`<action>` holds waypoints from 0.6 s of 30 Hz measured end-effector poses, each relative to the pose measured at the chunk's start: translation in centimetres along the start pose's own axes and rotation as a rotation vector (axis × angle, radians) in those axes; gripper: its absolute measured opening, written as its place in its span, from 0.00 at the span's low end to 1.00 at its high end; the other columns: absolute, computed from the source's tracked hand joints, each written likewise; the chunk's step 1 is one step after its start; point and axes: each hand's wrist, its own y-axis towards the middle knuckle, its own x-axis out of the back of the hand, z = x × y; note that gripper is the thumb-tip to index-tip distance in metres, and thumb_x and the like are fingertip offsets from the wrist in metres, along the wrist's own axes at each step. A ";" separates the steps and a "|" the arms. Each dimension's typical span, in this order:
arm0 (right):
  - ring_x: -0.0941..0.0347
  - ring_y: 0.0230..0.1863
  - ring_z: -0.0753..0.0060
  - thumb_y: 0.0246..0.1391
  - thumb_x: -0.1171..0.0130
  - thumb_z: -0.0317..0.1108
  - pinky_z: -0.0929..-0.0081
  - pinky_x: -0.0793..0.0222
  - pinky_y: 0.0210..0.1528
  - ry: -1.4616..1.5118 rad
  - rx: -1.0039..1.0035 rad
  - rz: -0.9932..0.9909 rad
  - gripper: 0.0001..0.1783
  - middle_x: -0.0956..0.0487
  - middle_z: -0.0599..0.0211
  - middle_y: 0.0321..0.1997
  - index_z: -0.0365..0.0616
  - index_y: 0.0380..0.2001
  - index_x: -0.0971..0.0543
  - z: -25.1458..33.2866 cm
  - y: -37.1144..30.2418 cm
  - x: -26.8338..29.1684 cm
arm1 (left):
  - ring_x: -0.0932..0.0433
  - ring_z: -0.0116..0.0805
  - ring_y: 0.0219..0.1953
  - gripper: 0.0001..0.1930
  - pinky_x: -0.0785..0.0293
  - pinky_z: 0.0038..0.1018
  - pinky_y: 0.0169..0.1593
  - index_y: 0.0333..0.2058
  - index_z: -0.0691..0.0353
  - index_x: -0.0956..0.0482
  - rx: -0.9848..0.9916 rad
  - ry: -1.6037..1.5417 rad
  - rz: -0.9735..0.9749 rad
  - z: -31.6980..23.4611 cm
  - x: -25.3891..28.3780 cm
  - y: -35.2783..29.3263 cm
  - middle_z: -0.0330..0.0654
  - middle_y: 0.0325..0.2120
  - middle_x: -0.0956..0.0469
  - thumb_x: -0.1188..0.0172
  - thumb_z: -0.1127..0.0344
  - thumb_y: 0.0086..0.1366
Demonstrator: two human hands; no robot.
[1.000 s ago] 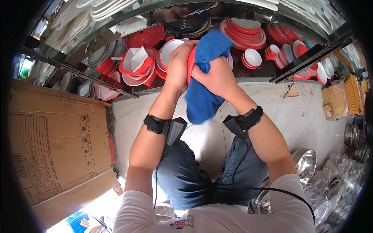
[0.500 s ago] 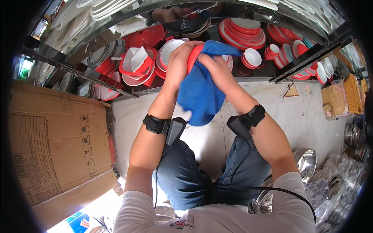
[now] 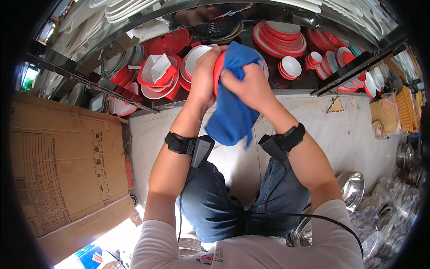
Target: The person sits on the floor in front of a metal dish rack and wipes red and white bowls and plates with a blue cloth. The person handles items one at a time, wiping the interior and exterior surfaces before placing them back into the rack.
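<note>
Up by the shelf's front edge, my left hand (image 3: 204, 77) grips a red dish (image 3: 218, 71) by its left side. Much of the dish is hidden behind a blue cloth (image 3: 230, 120), so I cannot tell whether it is a bowl or a plate. My right hand (image 3: 251, 88) has its fingers closed on the cloth and presses it against the dish. The cloth's loose end hangs below both hands, above the floor. Just left of my left hand, a round white-and-red bowl (image 3: 193, 60) stands on the shelf.
Red-and-white square dishes (image 3: 154, 74), stacked plates (image 3: 280, 40) and small bowls (image 3: 292, 67) fill the low shelf. White dishes (image 3: 130, 11) lie above. A large cardboard box (image 3: 71, 166) stands left; metal pans (image 3: 351, 190) and plastic-wrapped ware (image 3: 385, 219) lie right.
My right hand has shifted slightly with the cloth across the dish. The cloth's upper part now covers more of the dish, and its hanging end has swung. My left hand keeps its hold.
</note>
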 end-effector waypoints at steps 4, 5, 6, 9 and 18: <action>0.17 0.47 0.58 0.59 0.34 0.39 0.66 0.24 0.52 0.032 0.054 -0.004 0.20 0.15 0.55 0.46 0.42 0.53 0.19 -0.5 -0.1 -0.1 | 0.19 0.36 0.48 0.23 0.27 0.29 0.59 0.52 0.70 0.17 -0.063 0.092 0.047 0.4 0.7 0.7 0.49 0.47 0.16 0.56 0.58 0.78; 0.19 0.50 0.65 0.62 0.37 0.39 0.68 0.26 0.55 0.268 -0.126 0.015 0.22 0.16 0.60 0.52 0.42 0.57 0.20 -0.7 0.1 -0.3 | 0.19 0.36 0.48 0.23 0.27 0.29 0.59 0.52 0.71 0.17 -0.081 0.131 0.045 0.5 0.9 0.9 0.49 0.47 0.16 0.56 0.58 0.78; 0.20 0.51 0.67 0.62 0.37 0.39 0.68 0.26 0.56 0.413 -0.254 0.036 0.23 0.17 0.61 0.53 0.43 0.58 0.21 -0.8 0.1 -0.1 | 0.19 0.36 0.48 0.23 0.27 0.29 0.59 0.51 0.71 0.17 -0.099 0.170 0.042 0.6 1.0 1.0 0.49 0.48 0.16 0.55 0.58 0.77; 0.20 0.52 0.67 0.62 0.37 0.41 0.68 0.26 0.57 0.563 -0.378 0.048 0.24 0.17 0.60 0.53 0.45 0.59 0.21 -0.4 0.1 0.0 | 0.19 0.35 0.47 0.23 0.25 0.29 0.58 0.52 0.72 0.18 -0.030 0.065 0.028 0.0 -0.2 -0.1 0.49 0.47 0.16 0.55 0.58 0.78; 0.17 0.42 0.60 0.59 0.34 0.43 0.64 0.24 0.50 0.580 -0.444 -0.025 0.19 0.15 0.57 0.42 0.44 0.49 0.17 -1.1 0.1 -0.5 | 0.19 0.35 0.49 0.23 0.26 0.28 0.58 0.51 0.70 0.17 -0.249 0.306 0.092 -0.1 0.4 -0.1 0.48 0.46 0.16 0.55 0.58 0.78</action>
